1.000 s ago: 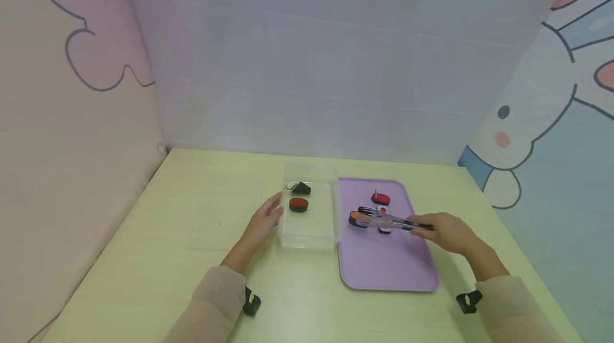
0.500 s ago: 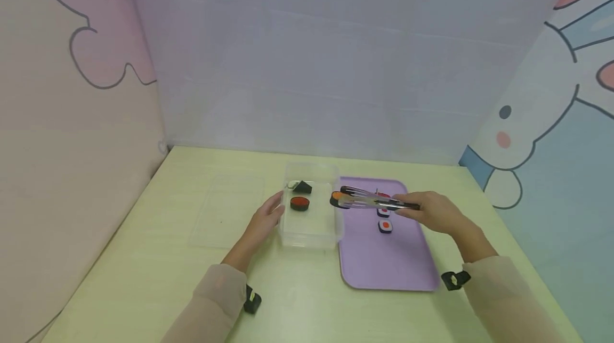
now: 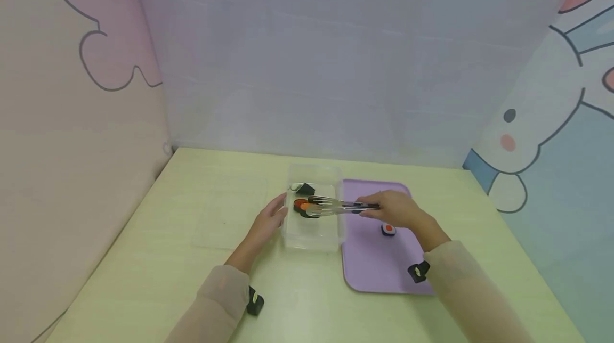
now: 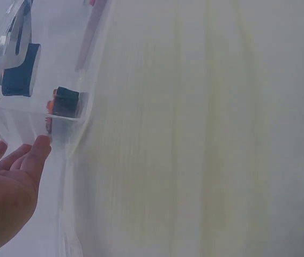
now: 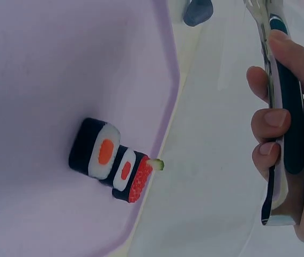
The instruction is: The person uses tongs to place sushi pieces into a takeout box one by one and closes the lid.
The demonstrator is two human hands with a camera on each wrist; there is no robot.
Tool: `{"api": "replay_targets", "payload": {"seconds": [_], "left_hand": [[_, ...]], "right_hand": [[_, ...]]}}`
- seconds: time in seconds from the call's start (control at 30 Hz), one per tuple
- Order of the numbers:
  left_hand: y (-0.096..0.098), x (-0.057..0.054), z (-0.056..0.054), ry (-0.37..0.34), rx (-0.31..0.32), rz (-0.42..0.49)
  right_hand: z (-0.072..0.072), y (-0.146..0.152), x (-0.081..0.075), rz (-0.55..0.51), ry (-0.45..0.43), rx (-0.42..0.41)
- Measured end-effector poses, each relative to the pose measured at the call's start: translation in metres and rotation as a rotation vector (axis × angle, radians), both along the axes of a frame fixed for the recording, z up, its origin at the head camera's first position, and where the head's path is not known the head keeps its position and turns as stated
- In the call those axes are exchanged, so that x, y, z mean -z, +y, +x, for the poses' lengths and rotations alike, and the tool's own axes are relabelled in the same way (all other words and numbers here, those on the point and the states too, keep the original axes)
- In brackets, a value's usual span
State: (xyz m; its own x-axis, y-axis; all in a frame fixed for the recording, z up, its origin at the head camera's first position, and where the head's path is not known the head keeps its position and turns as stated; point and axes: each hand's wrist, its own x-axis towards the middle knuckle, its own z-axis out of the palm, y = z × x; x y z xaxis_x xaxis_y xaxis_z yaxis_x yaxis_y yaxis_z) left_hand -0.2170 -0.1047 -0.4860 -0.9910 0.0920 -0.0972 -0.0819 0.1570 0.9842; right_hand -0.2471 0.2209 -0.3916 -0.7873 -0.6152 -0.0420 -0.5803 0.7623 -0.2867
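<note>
My right hand (image 3: 395, 209) grips black-handled metal tongs (image 3: 339, 204) and reaches over the clear plastic box (image 3: 314, 243). Between the tong tips is an orange-topped toy sushi piece (image 3: 305, 206), low inside the box and overlapping a red-topped sushi piece (image 3: 297, 203). Behind them lies a dark wedge-shaped piece (image 3: 306, 189). My left hand (image 3: 261, 228) rests against the box's left side; in the left wrist view its fingers (image 4: 38, 152) extend along the clear wall. The right wrist view shows the tong handles (image 5: 292, 123) between thumb and fingers.
A lilac tray (image 3: 369, 271) stands right of the box. On it are two white-and-black sushi rolls (image 5: 94, 149) and a red-roe piece (image 5: 138, 182), lined up together. A clear flat lid (image 3: 230, 212) lies left of the box.
My right hand has carried the orange-topped sushi piece in the tongs leftward from the tray, over the box's wall and down into the box. My left hand stays at the box's side.
</note>
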Motion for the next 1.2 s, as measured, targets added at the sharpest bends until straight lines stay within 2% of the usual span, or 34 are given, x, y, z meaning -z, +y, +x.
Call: {"api": "replay_targets", "payload": {"seconds": [0.43, 0.73, 0.9, 1.07, 1.2], "left_hand": [[0.000, 0.003, -0.001, 0.027, 0.032, 0.011], [0.000, 0.004, -0.002, 0.034, 0.013, 0.025], [0.001, 0.005, -0.003, 0.024, 0.017, 0.018], [-0.001, 0.003, -0.003, 0.016, 0.002, -0.003], [-0.002, 0.000, -0.003, 0.016, -0.003, 0.001]], "right_hand": [[-0.011, -0.034, 0.008, 0.130, 0.005, -0.057], [-0.012, -0.048, -0.002, 0.209, -0.003, -0.061], [-0.010, -0.035, -0.008, 0.187, -0.033, -0.010], [-0.005, -0.007, -0.019, 0.118, -0.085, 0.104], [0.000, 0.023, -0.022, 0.072, -0.082, 0.203]]}}
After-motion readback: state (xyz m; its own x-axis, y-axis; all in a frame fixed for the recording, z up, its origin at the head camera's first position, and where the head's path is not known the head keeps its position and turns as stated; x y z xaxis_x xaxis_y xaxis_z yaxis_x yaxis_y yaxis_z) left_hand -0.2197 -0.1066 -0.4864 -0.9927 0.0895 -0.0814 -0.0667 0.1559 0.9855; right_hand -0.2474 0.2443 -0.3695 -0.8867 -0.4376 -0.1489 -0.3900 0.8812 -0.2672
